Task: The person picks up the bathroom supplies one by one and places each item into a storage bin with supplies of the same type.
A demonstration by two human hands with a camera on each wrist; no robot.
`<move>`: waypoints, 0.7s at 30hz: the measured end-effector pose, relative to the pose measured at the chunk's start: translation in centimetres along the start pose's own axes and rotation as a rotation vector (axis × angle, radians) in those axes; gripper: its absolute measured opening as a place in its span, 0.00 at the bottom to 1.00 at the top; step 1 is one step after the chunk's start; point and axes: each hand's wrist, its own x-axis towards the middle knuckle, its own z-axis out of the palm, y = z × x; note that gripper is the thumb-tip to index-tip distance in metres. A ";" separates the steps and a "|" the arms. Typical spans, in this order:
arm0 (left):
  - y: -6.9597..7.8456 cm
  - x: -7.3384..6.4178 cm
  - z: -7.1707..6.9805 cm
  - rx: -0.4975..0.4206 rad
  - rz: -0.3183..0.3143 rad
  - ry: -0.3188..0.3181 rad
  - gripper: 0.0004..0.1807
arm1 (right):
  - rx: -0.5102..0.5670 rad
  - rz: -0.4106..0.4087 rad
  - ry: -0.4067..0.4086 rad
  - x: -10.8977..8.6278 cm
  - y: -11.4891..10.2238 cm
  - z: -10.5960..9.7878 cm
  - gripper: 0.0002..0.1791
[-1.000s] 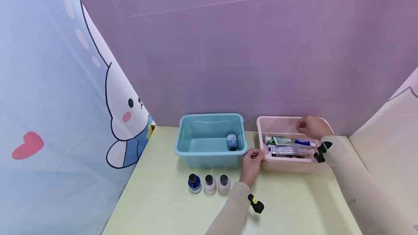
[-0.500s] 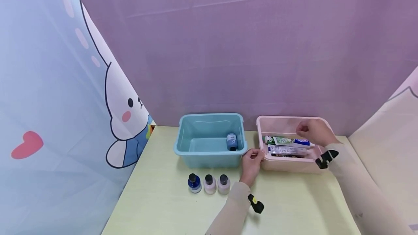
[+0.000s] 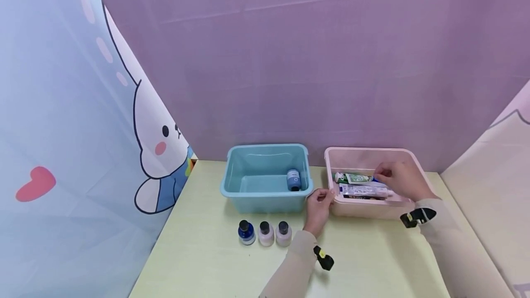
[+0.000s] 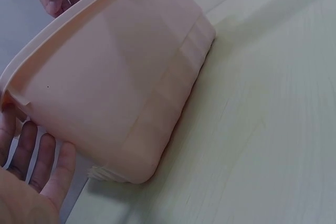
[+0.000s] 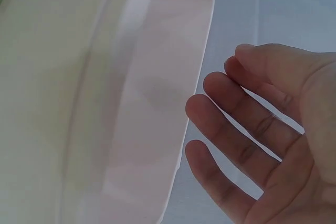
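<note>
Small bottles: a dark blue bottle (image 3: 246,235) and two pale pink bottles (image 3: 266,237) stand upright in a row on the table (image 3: 364,266), black caps up, none of them shifted.
Left hand: the left hand (image 3: 318,213) holds the near left corner of the pink bin (image 3: 374,212), fingers curled at the rim; it has stayed put.
Tubes: inside the pink bin, lengthwise; the white tube (image 3: 365,190) lies nearer, the green tube (image 3: 358,178) and the mostly hidden blue tube (image 3: 376,180) behind it.
Right hand: the right hand (image 3: 403,180) has come nearer the person and now covers most of the blue tube. In the wrist view, thumb and forefinger tips are close together, the other fingers loosely bent and apart, with nothing seen in them; contact with the tube cannot be told.
What that means: probably the work is centred on the tubes, the left hand steadying their bin.
Teal bin: beside the pink one, the teal bin (image 3: 268,204) contains a blue-grey bottle (image 3: 293,179), unchanged.
Backdrop: purple cloth (image 3: 290,59) behind both bins.
</note>
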 end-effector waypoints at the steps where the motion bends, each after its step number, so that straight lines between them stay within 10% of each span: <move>1: 0.0 0.0 0.0 0.000 0.001 -0.003 0.09 | 0.007 0.000 0.002 -0.2 -0.1 0.0 0.05; 21: 0.5 -2.4 -1.1 0.097 -0.007 -0.023 0.08 | 0.137 0.062 0.034 -3.3 -3.0 0.4 0.02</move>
